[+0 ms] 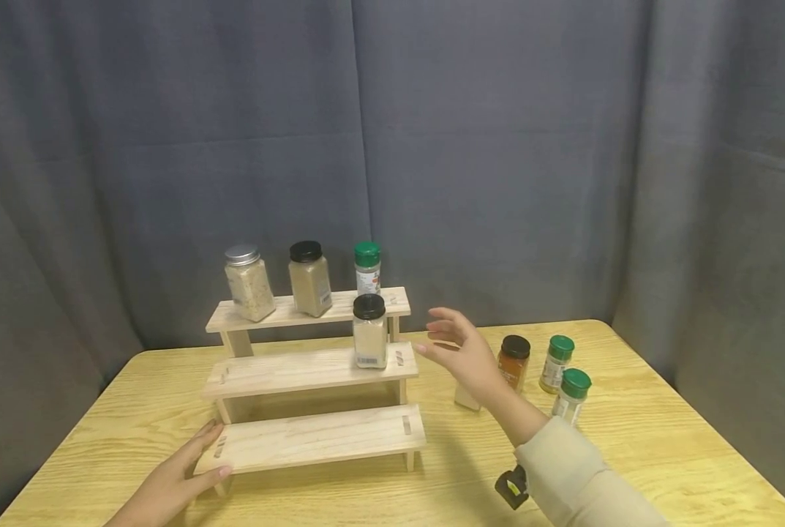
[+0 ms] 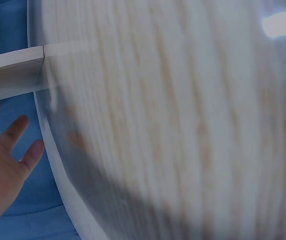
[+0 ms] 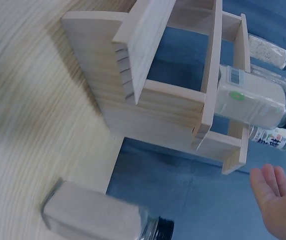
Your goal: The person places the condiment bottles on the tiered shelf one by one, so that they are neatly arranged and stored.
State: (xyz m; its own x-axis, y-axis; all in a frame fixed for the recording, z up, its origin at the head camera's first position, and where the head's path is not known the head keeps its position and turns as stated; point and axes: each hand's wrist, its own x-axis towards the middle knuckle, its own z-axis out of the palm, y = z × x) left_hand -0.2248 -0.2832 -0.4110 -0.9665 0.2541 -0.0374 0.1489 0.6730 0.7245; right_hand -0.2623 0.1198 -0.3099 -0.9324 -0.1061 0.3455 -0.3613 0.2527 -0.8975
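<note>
A three-tier wooden rack (image 1: 313,439) stands on the table. My left hand (image 1: 175,472) rests against the left end of its lowest step, fingers fairly straight; in the left wrist view a fingertip meets the wood. My right hand (image 1: 461,351) is in the air just right of the middle step, fingers loosely bent and holding nothing. Nearest to it, a black-lidded jar of pale powder (image 1: 369,340) stands on that step's right end. The top step carries a silver-lidded jar (image 1: 250,285), a black-lidded jar (image 1: 310,282) and a green-capped shaker (image 1: 368,267).
Right of the rack, a black-lidded reddish-brown spice jar (image 1: 513,360) and two green-capped shakers (image 1: 554,366) (image 1: 570,395) stand on the table (image 1: 649,439). A pale jar (image 3: 92,212) with a black lid is partly behind my right forearm in the head view. Grey curtains (image 1: 497,146) surround the table.
</note>
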